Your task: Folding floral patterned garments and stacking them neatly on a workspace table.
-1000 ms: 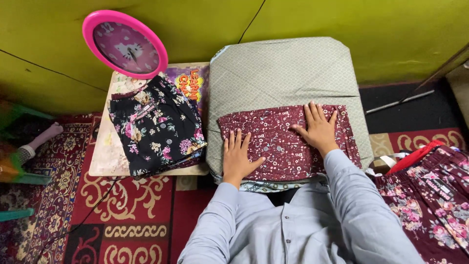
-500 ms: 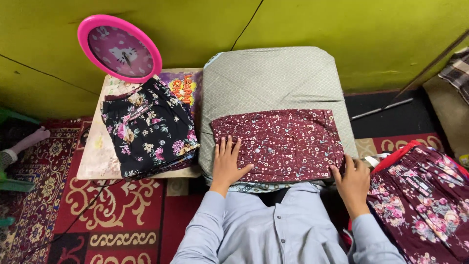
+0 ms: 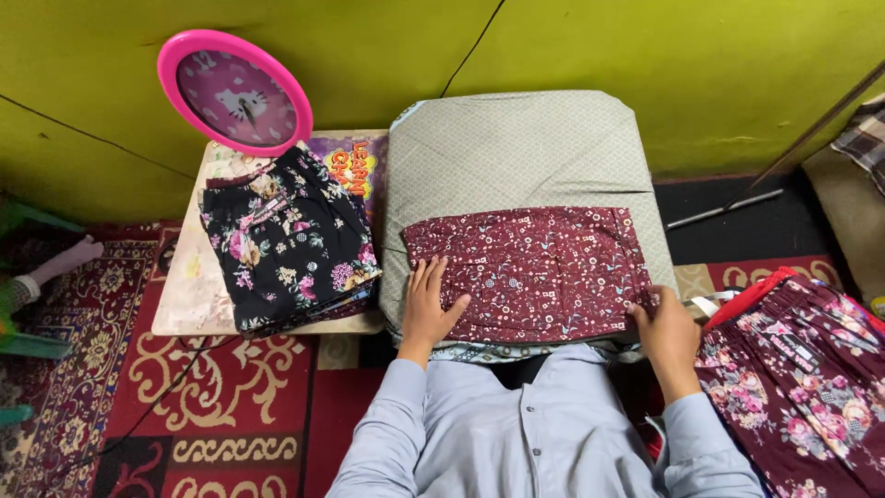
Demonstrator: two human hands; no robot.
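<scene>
A folded maroon patterned garment (image 3: pixel 535 272) lies on a grey-green covered board (image 3: pixel 516 152) in front of me. My left hand (image 3: pixel 430 309) rests flat on the garment's near left corner, fingers together and pointing away. At the garment's near right corner my right hand (image 3: pixel 666 332) has its fingers curled on the cloth's edge. Both arms wear light blue sleeves.
A black floral folded garment (image 3: pixel 290 240) lies on a low board (image 3: pixel 189 286) to the left, below a pink round clock (image 3: pixel 235 92). A pile of maroon floral cloth (image 3: pixel 802 369) sits at right. Red patterned carpet (image 3: pixel 212 406) covers the floor; a yellow-green wall stands behind.
My right hand left the garment's far right top and came down to its near right corner. The left hand stayed on the near left corner.
</scene>
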